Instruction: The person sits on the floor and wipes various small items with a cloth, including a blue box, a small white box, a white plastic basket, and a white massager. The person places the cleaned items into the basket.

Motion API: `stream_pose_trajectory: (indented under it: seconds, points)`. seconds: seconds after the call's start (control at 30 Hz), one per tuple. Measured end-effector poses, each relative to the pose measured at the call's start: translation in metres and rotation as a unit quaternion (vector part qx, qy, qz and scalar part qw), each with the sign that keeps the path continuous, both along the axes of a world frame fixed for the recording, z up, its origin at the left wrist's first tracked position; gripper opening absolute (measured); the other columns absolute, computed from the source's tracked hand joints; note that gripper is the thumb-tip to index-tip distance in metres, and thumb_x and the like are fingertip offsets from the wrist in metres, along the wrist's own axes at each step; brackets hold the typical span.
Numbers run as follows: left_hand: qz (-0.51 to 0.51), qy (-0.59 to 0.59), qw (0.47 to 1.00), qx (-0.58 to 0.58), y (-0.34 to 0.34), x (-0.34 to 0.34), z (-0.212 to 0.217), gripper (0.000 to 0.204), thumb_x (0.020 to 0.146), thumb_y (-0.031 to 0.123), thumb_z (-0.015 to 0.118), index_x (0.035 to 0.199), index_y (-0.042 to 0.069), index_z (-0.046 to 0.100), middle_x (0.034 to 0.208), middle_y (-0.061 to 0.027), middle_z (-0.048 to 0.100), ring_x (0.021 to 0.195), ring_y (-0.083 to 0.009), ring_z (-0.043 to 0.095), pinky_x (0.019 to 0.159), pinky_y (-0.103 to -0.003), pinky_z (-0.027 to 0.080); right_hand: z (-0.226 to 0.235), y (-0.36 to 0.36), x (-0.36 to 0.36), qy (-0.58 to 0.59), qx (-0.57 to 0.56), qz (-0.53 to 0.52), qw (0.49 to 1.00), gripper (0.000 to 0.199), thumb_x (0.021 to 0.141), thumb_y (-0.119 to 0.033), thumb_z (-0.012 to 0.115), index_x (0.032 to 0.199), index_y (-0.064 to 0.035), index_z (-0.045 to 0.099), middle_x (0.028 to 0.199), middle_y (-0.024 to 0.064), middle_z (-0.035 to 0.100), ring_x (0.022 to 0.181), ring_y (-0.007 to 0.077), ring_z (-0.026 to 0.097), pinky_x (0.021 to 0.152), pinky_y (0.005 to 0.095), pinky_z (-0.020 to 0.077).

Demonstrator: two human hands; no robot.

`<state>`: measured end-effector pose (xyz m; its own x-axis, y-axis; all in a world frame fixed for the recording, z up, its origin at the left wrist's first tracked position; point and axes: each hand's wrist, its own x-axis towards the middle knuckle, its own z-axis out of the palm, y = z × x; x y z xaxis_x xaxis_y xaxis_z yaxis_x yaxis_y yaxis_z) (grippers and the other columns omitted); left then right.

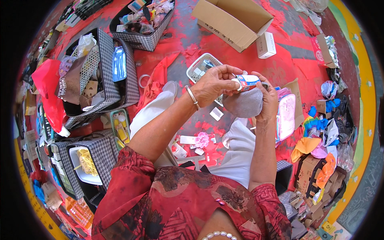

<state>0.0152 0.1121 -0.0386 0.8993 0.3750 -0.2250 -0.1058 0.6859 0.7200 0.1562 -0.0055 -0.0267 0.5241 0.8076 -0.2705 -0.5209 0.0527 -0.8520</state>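
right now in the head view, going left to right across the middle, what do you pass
red plastic bag → checked basket → left hand → small carton → right hand → pink pouch → orange cloth

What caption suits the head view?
Both hands, left hand and right hand, hold a small carton above a grey cloth.

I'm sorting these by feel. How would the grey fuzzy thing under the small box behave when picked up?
The grey fuzzy pouch probably flops: it sags rounded in the right hand. Likely light and grippy, given its plush surface. The small box, pinched by the left hand, looks stiffer.
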Motion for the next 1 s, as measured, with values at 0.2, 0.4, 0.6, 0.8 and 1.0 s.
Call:
stream_pose_trajectory:
  seconds: [0.2,0.4,0.6,0.8,1.0]
  points:
    - [0.019,0.005,1.000,-0.024,-0.001,0.000,-0.001,0.043,0.071,0.003,0.064,0.111,-0.003,0.049,0.092,-0.0061,0.057,0.084,-0.0129,0.058,0.077,-0.025,0.047,0.001,-0.001,-0.002,-0.063,0.006,0.004,0.998,0.027,0.082,-0.003,0.058,0.108,0.0023,0.055,0.091,0.0083,0.061,0.077,0.0123,0.060,0.068,0.0227,0.0496]
    - [-0.024,0.057,0.997,0.055,0.006,-0.004,0.000,0.042,0.070,0.001,0.065,0.108,-0.003,0.050,0.085,-0.0044,0.057,0.077,-0.0117,0.058,0.070,-0.024,0.048,0.003,-0.002,-0.001,-0.095,-0.020,0.012,0.995,0.027,0.082,-0.002,0.057,0.108,0.0016,0.056,0.091,0.0072,0.061,0.078,0.0109,0.059,0.068,0.0217,0.0487]
    - [0.001,0.011,0.999,0.042,0.007,-0.003,0.000,0.040,0.073,0.008,0.069,0.108,0.000,0.052,0.087,-0.0055,0.058,0.078,-0.0108,0.058,0.066,-0.023,0.048,0.002,0.000,0.000,-0.071,-0.020,0.004,0.997,0.026,0.082,-0.003,0.056,0.108,0.0016,0.057,0.093,0.0066,0.060,0.080,0.0107,0.059,0.072,0.0219,0.0479]
    - [0.017,-0.058,0.996,-0.060,-0.003,0.001,-0.007,0.032,0.077,0.013,0.068,0.105,0.004,0.056,0.095,-0.0056,0.058,0.085,-0.0123,0.059,0.064,-0.022,0.048,0.006,-0.001,-0.002,-0.087,-0.012,0.023,0.996,0.024,0.082,-0.004,0.057,0.105,0.0017,0.058,0.095,0.0062,0.060,0.084,0.0106,0.058,0.076,0.0214,0.0465]
    - [0.046,-0.082,0.995,-0.034,-0.007,0.005,-0.013,0.027,0.082,0.021,0.063,0.102,0.004,0.056,0.091,-0.0043,0.060,0.079,-0.0087,0.058,0.060,-0.019,0.046,0.008,-0.001,-0.009,-0.082,0.011,0.020,0.996,0.025,0.084,-0.006,0.057,0.107,0.0025,0.056,0.091,0.0073,0.061,0.078,0.0115,0.059,0.072,0.0226,0.0482]
